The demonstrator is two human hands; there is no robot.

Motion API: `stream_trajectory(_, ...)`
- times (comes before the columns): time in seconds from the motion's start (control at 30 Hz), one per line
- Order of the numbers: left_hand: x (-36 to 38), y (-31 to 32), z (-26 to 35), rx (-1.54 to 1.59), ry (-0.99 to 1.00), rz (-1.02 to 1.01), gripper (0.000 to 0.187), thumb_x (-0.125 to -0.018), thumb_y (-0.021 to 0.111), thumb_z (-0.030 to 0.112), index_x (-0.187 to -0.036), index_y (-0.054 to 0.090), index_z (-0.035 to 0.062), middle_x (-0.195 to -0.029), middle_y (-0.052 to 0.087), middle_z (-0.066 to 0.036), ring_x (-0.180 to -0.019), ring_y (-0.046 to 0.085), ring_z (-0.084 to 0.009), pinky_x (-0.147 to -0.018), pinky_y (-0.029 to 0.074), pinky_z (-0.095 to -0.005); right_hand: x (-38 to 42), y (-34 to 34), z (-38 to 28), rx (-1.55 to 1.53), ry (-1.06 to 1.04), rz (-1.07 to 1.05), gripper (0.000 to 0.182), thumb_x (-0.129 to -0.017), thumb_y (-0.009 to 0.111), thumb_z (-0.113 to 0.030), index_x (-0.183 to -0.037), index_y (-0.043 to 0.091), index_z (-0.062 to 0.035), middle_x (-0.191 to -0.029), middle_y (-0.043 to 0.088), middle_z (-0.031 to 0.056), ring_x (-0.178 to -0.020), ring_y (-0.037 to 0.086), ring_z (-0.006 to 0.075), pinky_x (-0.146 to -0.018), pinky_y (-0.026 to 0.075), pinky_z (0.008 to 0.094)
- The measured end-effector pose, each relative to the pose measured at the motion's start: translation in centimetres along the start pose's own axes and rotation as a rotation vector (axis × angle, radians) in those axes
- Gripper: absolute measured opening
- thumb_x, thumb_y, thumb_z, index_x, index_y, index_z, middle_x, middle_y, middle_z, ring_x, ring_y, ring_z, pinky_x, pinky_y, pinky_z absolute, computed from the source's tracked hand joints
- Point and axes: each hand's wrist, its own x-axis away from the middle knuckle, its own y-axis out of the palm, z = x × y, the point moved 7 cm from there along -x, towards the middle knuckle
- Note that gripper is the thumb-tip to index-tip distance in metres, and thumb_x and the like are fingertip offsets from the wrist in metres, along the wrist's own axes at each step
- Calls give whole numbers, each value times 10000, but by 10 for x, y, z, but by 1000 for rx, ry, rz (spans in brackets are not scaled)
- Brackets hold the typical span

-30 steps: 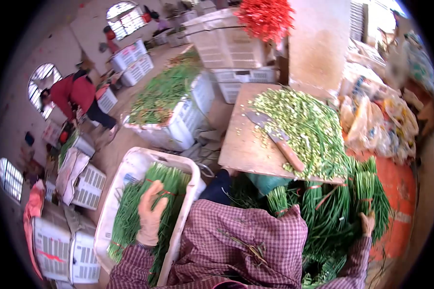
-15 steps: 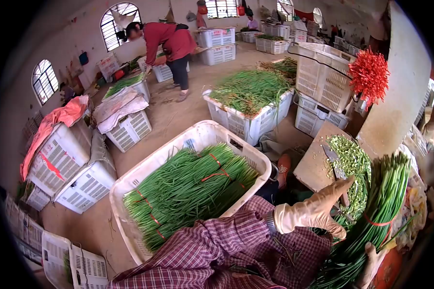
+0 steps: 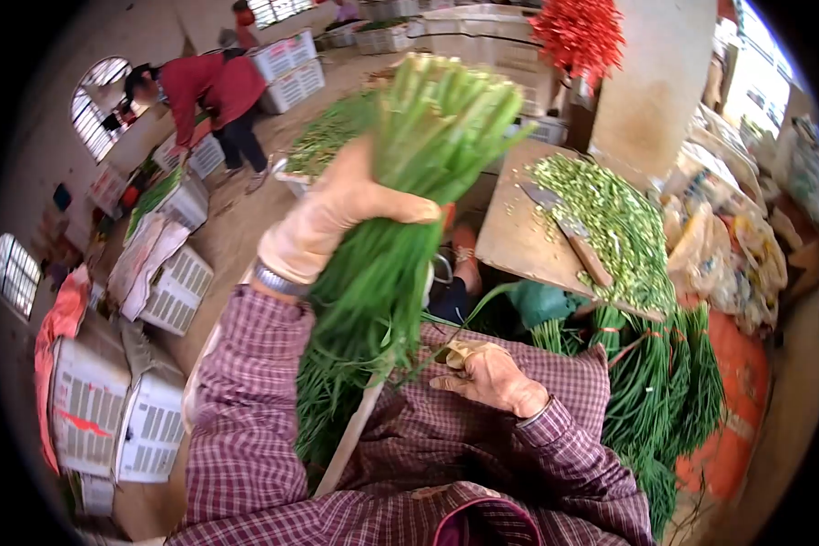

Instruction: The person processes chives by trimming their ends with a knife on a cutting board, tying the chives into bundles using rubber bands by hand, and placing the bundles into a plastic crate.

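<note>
My left hand [image 3: 332, 214], in a pale glove, grips a large bundle of green stalks [image 3: 446, 127], pale cut ends up and leaves hanging down over the white crate. My right hand [image 3: 487, 378] is low in front of the checked shirt, its fingers curled at a scrap of tan material. More tied green bundles [image 3: 651, 382] lie to the right of my lap. Past them, a knife [image 3: 573, 241] rests on a wooden board [image 3: 519, 227] beside a heap of chopped green pieces [image 3: 614, 227].
A person in a red jacket [image 3: 205, 91] bends over a crate at the back left. White crates [image 3: 86, 400] stand at the left. Red strips [image 3: 578, 36] hang near a pillar [image 3: 651, 91]. Plastic bags [image 3: 728, 246] are piled at the right.
The view has turned right and downward. My left hand has closed on the green bundle and lifted it across to the left, over the crate. My right hand has left the bundle and moved to my lap.
</note>
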Motion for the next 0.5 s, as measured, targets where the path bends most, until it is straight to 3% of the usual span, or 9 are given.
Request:
stream_trajectory(0.07,-13,-35,-17,-359,-40,94,917,-678,858,30,-1476,408,16,-1338,608,-114,-1219,588,-209,-1064,452,-343,20,-43,25,-270,-6,321,318,-877,761,-308,-977,720,-9,-1094,717,167,-980,688,346,-874,558,402)
stream_trajectory(0.13,-27,-46,-47,-430,-105,106,951,-633,893,104,-1456,427,1,-1314,619,-137,-1209,597,-236,-1057,457,-349,41,-96,69,126,18,576,230,-899,730,-238,-994,706,-29,-1073,723,151,-923,709,274,-808,576,365)
stream_trajectory(0.17,-38,-55,-65,-694,-48,140,970,-607,904,145,-1445,437,1,-1299,625,-150,-1204,602,-254,-1054,458,-349,50,-129,83,73,229,761,205,-917,707,-212,-1017,690,-34,-1013,725,145,-875,709,258,-776,580,357)
stream_trajectory(0.2,-48,-61,-80,-960,15,179,990,-581,914,185,-1435,447,0,-1284,632,-162,-1199,607,-272,-1051,459,-349,54,-151,103,192,285,882,198,-933,687,-203,-1029,679,-31,-943,716,144,-825,700,263,-740,572,377)
stream_trajectory(0.23,-60,-51,-97,-897,-30,114,1031,-533,916,229,-1434,458,27,-1297,627,-175,-1212,603,-291,-1050,457,-344,53,-167,120,331,390,870,217,-933,686,-220,-1035,661,-31,-906,707,153,-804,689,294,-723,558,410)
stream_trajectory(0.27,-70,-44,-116,-905,45,72,1009,-536,908,211,-1435,467,85,-1277,636,-155,-1199,610,-278,-1038,469,-357,51,-175,143,390,429,840,303,-889,731,-270,-1041,642,-24,-896,700,171,-807,677,344,-721,547,447)
stream_trajectory(0.33,-89,-26,-150,-1061,18,43,1026,-528,903,227,-1442,449,121,-1246,637,-159,-1177,617,-297,-1020,485,-392,39,-166,201,569,401,746,383,-834,771,-320,-1032,636,-20,-882,689,185,-804,668,382,-731,545,468)
stream_trajectory(0.37,-98,-23,-173,-1100,11,33,1039,-530,902,243,-1450,432,127,-1235,632,-167,-1173,613,-317,-1010,491,-406,38,-166,205,583,484,734,370,-817,770,-297,-1013,630,-17,-860,674,189,-805,669,384,-729,545,476)
stream_trajectory(0.5,-119,4,-235,-1351,-193,8,1140,-535,905,279,-1512,339,125,-1264,582,-197,-1184,582,-389,-1000,491,-448,33,-160,236,538,515,642,299,-882,645,-268,-1022,586,-11,-877,671,222,-845,677,387,-716,551,474)
